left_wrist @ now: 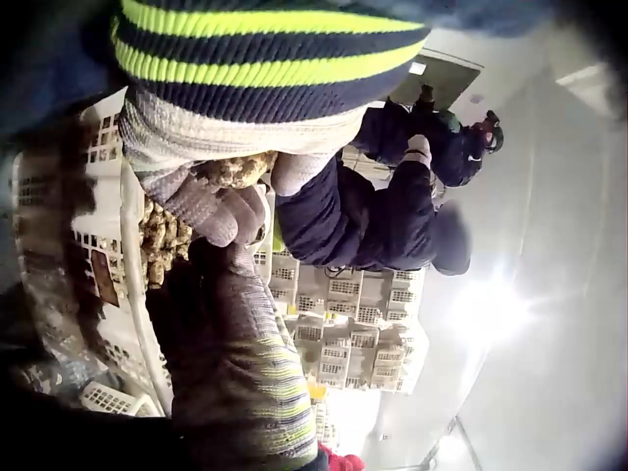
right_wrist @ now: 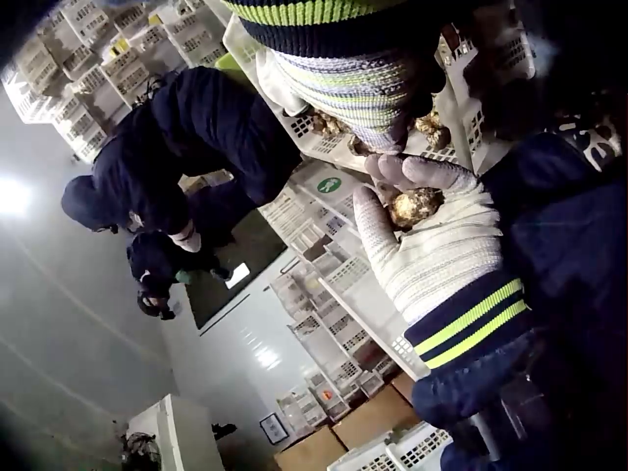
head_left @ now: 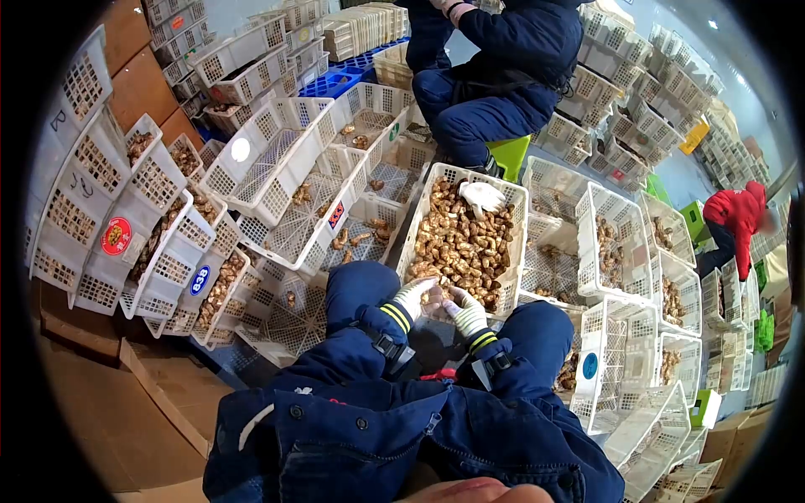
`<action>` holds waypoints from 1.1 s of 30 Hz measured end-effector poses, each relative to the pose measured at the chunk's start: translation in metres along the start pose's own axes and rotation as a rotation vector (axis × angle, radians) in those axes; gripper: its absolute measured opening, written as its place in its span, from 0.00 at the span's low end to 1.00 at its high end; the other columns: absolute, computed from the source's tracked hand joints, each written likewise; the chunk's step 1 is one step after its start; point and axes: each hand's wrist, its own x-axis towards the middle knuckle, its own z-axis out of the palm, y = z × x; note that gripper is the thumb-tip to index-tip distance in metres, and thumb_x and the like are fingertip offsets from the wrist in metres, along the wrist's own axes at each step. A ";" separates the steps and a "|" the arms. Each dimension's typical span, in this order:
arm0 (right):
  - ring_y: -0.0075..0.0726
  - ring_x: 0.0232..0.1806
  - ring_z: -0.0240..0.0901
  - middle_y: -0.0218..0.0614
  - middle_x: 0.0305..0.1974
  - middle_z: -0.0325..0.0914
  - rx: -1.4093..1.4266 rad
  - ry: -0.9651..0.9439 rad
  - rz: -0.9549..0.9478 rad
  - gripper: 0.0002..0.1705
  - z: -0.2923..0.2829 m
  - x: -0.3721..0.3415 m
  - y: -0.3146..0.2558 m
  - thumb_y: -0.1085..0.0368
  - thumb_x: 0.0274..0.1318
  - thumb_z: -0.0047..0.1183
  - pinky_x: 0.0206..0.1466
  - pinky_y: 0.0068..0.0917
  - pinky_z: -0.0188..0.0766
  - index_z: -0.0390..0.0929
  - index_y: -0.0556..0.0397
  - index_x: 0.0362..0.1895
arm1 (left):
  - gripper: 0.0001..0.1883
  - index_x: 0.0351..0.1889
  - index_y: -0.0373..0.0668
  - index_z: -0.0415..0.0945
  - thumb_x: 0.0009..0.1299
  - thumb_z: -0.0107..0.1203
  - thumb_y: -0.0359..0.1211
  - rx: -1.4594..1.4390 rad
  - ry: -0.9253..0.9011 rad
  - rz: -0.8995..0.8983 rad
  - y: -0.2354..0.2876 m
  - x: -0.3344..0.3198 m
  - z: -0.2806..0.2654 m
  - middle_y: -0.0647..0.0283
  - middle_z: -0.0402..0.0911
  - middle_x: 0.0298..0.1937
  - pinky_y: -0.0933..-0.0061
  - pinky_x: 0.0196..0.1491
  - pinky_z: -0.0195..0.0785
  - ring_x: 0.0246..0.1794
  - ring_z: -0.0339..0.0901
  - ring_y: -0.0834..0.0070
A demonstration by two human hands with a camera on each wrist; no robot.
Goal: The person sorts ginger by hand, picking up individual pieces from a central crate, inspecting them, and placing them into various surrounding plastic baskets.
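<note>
Both hands wear pale knit gloves with dark cuffs striped yellow-green, and come together over the near end of a white crate (head_left: 518,251) full of brown-and-cream mushrooms (head_left: 465,243). My left hand (head_left: 412,302) holds a mushroom (right_wrist: 414,208), with fingers curled beside it; the left wrist view shows the same mushroom (left_wrist: 240,169) between fingers and thumb. Close against it is my right hand (head_left: 467,314), fingers bent toward the left fingertips. Whether the right fingers grip anything I cannot tell; shadow hides them in the left wrist view. A white glove (head_left: 482,197) lies on the mushrooms.
White crates (head_left: 277,159) with some mushrooms stand left; more crates (head_left: 612,243) stand right. A person in dark clothes (head_left: 511,75) sits opposite on a green seat (head_left: 509,157). Another in red (head_left: 738,218) bends far right. Brown cardboard (head_left: 126,411) lies near left.
</note>
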 end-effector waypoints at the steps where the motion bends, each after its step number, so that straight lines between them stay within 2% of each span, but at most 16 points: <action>1: 0.22 0.41 0.71 0.32 0.42 0.77 0.000 0.003 0.003 0.24 0.001 0.000 -0.002 0.68 0.56 0.57 0.44 0.20 0.70 0.68 0.60 0.57 | 0.11 0.49 0.48 0.75 0.70 0.51 0.35 0.001 0.003 -0.002 0.000 0.000 0.000 0.64 0.79 0.38 0.71 0.31 0.76 0.36 0.79 0.71; 5: 0.21 0.39 0.71 0.30 0.40 0.77 -0.094 0.017 -0.048 0.24 -0.003 0.007 0.018 0.69 0.56 0.56 0.41 0.19 0.71 0.69 0.60 0.56 | 0.11 0.49 0.48 0.75 0.70 0.52 0.35 0.023 0.027 -0.001 0.001 -0.002 0.003 0.64 0.79 0.38 0.71 0.31 0.77 0.36 0.79 0.71; 8: 0.20 0.37 0.70 0.29 0.39 0.76 -0.031 0.000 -0.011 0.24 0.000 -0.003 -0.005 0.69 0.55 0.56 0.40 0.19 0.70 0.68 0.59 0.57 | 0.11 0.49 0.48 0.75 0.69 0.52 0.35 0.034 0.021 -0.010 0.001 0.002 0.000 0.64 0.79 0.37 0.72 0.31 0.77 0.34 0.79 0.71; 14: 0.20 0.36 0.70 0.29 0.38 0.76 -0.122 0.012 -0.057 0.25 -0.001 0.001 0.006 0.69 0.55 0.56 0.40 0.18 0.70 0.68 0.59 0.57 | 0.11 0.48 0.47 0.76 0.69 0.52 0.35 0.019 0.014 -0.008 0.000 0.003 -0.001 0.65 0.80 0.35 0.73 0.30 0.77 0.33 0.79 0.72; 17: 0.21 0.38 0.70 0.30 0.40 0.76 -0.052 0.006 -0.034 0.25 -0.001 0.002 0.009 0.68 0.56 0.56 0.41 0.19 0.70 0.68 0.60 0.57 | 0.11 0.48 0.47 0.76 0.69 0.52 0.35 0.019 0.011 -0.005 -0.001 0.003 -0.002 0.64 0.80 0.36 0.73 0.30 0.77 0.34 0.79 0.72; 20: 0.30 0.46 0.73 0.41 0.46 0.78 -0.096 0.022 -0.024 0.25 -0.002 0.004 0.014 0.66 0.54 0.58 0.50 0.25 0.70 0.70 0.60 0.56 | 0.12 0.49 0.47 0.75 0.69 0.52 0.35 0.028 0.028 0.001 -0.001 0.004 0.000 0.64 0.79 0.37 0.72 0.30 0.77 0.35 0.79 0.72; 23: 0.30 0.46 0.73 0.42 0.46 0.78 -0.154 0.019 -0.039 0.26 -0.003 0.006 0.018 0.66 0.53 0.58 0.49 0.25 0.70 0.69 0.60 0.56 | 0.12 0.49 0.46 0.75 0.70 0.51 0.36 0.033 0.034 0.011 -0.001 0.002 0.001 0.64 0.79 0.38 0.72 0.31 0.77 0.36 0.79 0.72; 33: 0.30 0.46 0.73 0.42 0.46 0.77 -0.080 0.006 0.017 0.24 0.002 -0.005 -0.011 0.67 0.56 0.56 0.50 0.24 0.70 0.69 0.61 0.56 | 0.12 0.50 0.46 0.75 0.70 0.50 0.35 0.029 0.025 0.014 -0.001 0.001 0.000 0.63 0.79 0.39 0.73 0.30 0.77 0.35 0.80 0.71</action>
